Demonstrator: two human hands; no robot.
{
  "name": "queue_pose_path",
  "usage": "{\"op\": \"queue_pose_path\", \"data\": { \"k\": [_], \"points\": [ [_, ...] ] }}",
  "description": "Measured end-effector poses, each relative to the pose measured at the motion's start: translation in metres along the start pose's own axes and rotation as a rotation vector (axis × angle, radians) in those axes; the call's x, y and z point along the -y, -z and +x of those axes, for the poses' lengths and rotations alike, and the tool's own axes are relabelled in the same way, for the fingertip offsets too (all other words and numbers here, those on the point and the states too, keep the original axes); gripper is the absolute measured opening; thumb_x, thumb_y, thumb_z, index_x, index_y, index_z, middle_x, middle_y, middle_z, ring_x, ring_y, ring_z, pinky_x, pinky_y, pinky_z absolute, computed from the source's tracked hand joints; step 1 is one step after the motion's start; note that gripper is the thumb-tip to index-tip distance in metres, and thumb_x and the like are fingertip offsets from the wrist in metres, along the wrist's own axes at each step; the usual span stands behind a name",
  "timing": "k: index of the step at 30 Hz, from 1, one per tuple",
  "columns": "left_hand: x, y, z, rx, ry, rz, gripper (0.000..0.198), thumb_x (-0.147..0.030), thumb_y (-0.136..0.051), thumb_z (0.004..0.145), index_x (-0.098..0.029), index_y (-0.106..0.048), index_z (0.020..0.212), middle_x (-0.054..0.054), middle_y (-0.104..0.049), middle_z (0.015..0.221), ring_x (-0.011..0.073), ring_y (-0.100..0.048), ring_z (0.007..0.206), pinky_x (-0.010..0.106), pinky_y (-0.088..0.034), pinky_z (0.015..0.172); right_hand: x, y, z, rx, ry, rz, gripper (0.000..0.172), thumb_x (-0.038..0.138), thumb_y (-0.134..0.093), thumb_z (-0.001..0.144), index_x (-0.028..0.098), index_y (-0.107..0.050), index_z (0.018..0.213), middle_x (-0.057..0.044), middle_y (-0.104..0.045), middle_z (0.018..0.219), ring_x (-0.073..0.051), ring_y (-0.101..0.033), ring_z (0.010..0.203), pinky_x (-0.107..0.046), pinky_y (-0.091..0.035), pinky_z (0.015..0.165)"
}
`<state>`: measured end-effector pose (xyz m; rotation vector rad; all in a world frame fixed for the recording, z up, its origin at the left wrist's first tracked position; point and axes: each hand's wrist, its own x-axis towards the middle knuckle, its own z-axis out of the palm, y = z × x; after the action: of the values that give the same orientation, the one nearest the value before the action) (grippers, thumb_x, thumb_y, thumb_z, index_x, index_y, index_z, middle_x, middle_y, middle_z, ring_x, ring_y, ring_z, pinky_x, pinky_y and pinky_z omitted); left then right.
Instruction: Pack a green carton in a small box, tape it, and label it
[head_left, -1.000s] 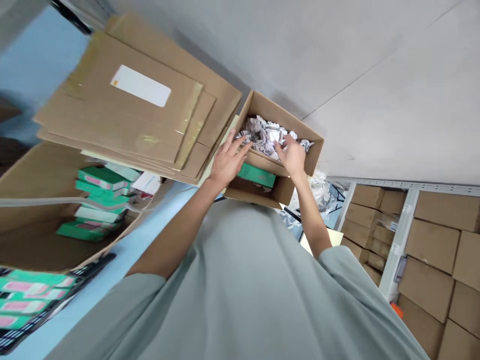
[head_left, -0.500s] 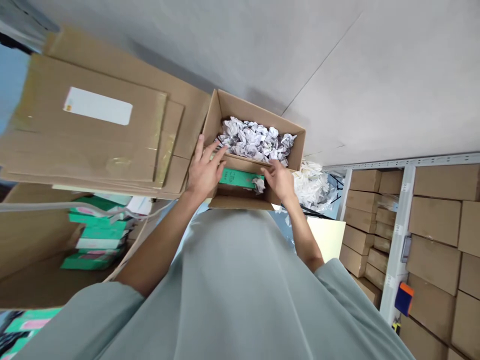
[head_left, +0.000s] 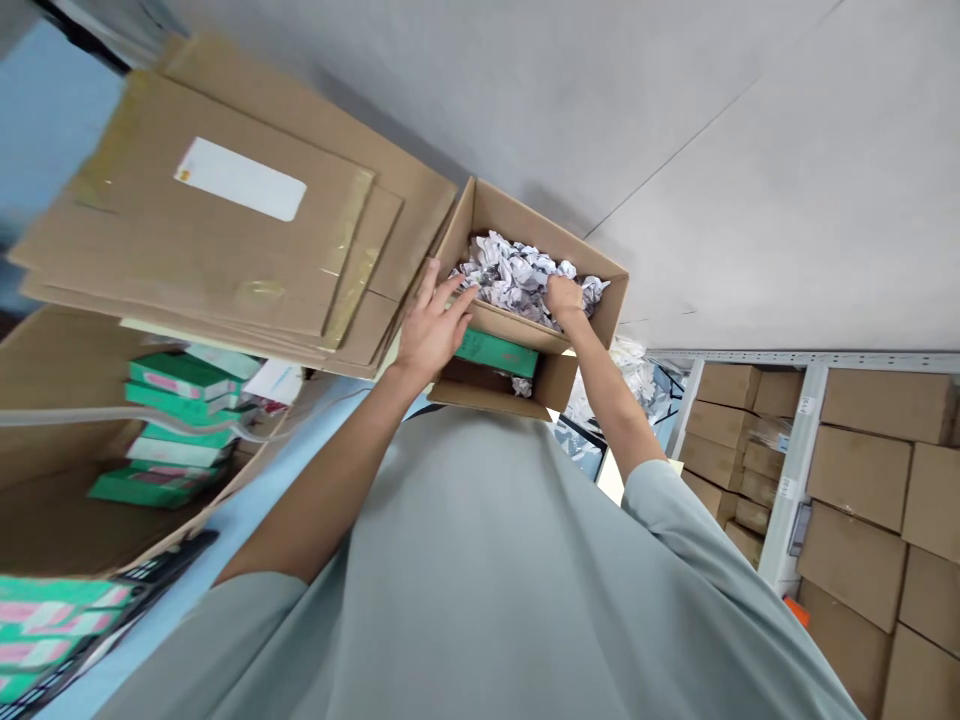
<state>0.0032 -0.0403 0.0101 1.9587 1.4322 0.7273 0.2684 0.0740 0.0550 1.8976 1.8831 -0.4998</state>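
An open cardboard box (head_left: 611, 290) sits in front of me, filled with crumpled white paper (head_left: 510, 275). A smaller open carton (head_left: 487, 395) stands nearer me with a green packet (head_left: 499, 352) in it. My left hand (head_left: 431, 325) lies with fingers spread on the near rim of the paper box, above the green packet. My right hand (head_left: 564, 298) is curled into the crumpled paper at the box's right side, its fingers closed on a wad.
A stack of flattened cardboard (head_left: 225, 230) lies to the left. Below it a large carton (head_left: 45, 480) holds green packets (head_left: 176, 415). More green packets (head_left: 45, 620) lie bottom left. Shelves of brown boxes (head_left: 862, 470) stand at the right, loose paper (head_left: 630, 370) beside them.
My right hand has moved from the smaller carton up into the crumpled paper and closed on it. My left hand stayed at the box rim.
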Motion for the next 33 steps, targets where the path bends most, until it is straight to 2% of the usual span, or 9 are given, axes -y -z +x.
{"op": "queue_pose_path", "data": {
  "k": [3, 7, 10, 13, 16, 22, 27, 30, 33],
  "points": [
    [-0.001, 0.001, 0.0, 0.004, 0.003, -0.008, 0.063, -0.026, -0.062, 0.107, -0.024, -0.064, 0.17, 0.016, -0.056, 0.182, 0.0374, -0.021, 0.187, 0.063, -0.032, 0.149, -0.007, 0.013, -0.036, -0.106, -0.06, 0.046, 0.033, 0.019, -0.06, 0.115, 0.01, -0.075, 0.143, -0.028, -0.082, 0.143, -0.036, -0.081, 0.134, -0.05, -0.061, 0.116],
    [-0.001, -0.001, -0.002, 0.008, 0.006, -0.006, 0.063, -0.025, -0.062, 0.107, -0.022, -0.064, 0.17, 0.016, -0.055, 0.183, 0.037, -0.02, 0.187, 0.062, -0.032, 0.15, -0.014, 0.021, -0.132, -0.4, -0.067, 0.354, 0.032, 0.043, -0.057, 0.121, 0.021, -0.075, 0.136, -0.01, -0.085, 0.11, -0.028, -0.083, 0.105, -0.04, -0.063, 0.102],
    [0.001, -0.003, -0.006, 0.006, -0.008, 0.0, 0.065, -0.025, -0.063, 0.107, -0.023, -0.063, 0.171, 0.016, -0.055, 0.183, 0.0367, -0.023, 0.186, 0.06, -0.03, 0.151, -0.006, 0.008, -0.216, -0.659, -0.015, 0.616, 0.042, 0.058, -0.055, 0.119, 0.024, -0.077, 0.126, -0.003, -0.077, 0.094, -0.02, -0.074, 0.081, -0.033, -0.063, 0.085],
    [0.003, -0.003, -0.009, 0.007, -0.027, 0.004, 0.069, -0.023, -0.064, 0.105, -0.023, -0.061, 0.174, 0.016, -0.056, 0.182, 0.0361, -0.024, 0.186, 0.059, -0.031, 0.15, 0.012, -0.021, -0.269, -0.834, -0.011, 0.764, 0.045, 0.064, -0.056, 0.116, 0.025, -0.078, 0.118, -0.001, -0.072, 0.084, -0.018, -0.066, 0.068, -0.031, -0.06, 0.071],
    [0.003, -0.004, -0.009, 0.015, -0.041, -0.005, 0.073, -0.025, -0.067, 0.103, -0.024, -0.059, 0.176, 0.017, -0.055, 0.183, 0.039, -0.022, 0.186, 0.063, -0.031, 0.15, 0.033, -0.051, -0.274, -0.779, 0.001, 0.769, 0.042, 0.061, -0.056, 0.116, 0.026, -0.079, 0.118, -0.002, -0.076, 0.087, -0.019, -0.068, 0.069, -0.033, -0.062, 0.071],
    [0.0, 0.006, -0.015, -0.054, -0.063, -0.037, 0.067, -0.039, -0.057, 0.112, -0.024, -0.055, 0.177, 0.017, -0.046, 0.189, 0.039, -0.025, 0.185, 0.064, -0.027, 0.15, 0.04, -0.081, -0.243, -0.423, -0.019, 0.646, 0.037, 0.039, -0.067, 0.114, 0.023, -0.075, 0.147, -0.006, -0.087, 0.119, -0.019, -0.08, 0.088, -0.031, -0.064, 0.092],
    [0.002, 0.022, -0.06, -0.141, 0.134, -0.024, 0.078, -0.047, -0.066, 0.11, -0.022, -0.044, 0.179, 0.023, -0.051, 0.182, 0.0413, -0.047, 0.174, 0.06, -0.039, 0.146, 0.004, -0.105, -0.264, -0.474, -0.367, 0.606, 0.035, 0.038, -0.071, 0.111, 0.019, -0.078, 0.14, -0.013, -0.087, 0.126, -0.026, -0.083, 0.101, -0.036, -0.063, 0.097],
    [0.009, 0.022, -0.09, -0.122, 0.303, -0.001, 0.077, -0.053, -0.073, 0.102, -0.016, -0.052, 0.167, 0.028, -0.065, 0.163, 0.0467, -0.061, 0.159, 0.065, -0.05, 0.136, -0.012, -0.121, -0.276, -0.442, -0.534, 0.608, 0.032, 0.039, -0.078, 0.106, 0.017, -0.081, 0.129, -0.015, -0.088, 0.121, -0.03, -0.084, 0.105, -0.037, -0.062, 0.096],
    [0.017, 0.017, -0.108, -0.053, 0.39, 0.026, 0.059, -0.056, -0.073, 0.098, -0.018, -0.065, 0.143, 0.026, -0.074, 0.144, 0.0478, -0.07, 0.144, 0.064, -0.058, 0.125, -0.012, -0.134, -0.276, -0.383, -0.583, 0.661, 0.025, 0.038, -0.078, 0.107, 0.018, -0.082, 0.121, -0.013, -0.09, 0.116, -0.03, -0.086, 0.11, -0.035, -0.061, 0.098]
  ]
}}
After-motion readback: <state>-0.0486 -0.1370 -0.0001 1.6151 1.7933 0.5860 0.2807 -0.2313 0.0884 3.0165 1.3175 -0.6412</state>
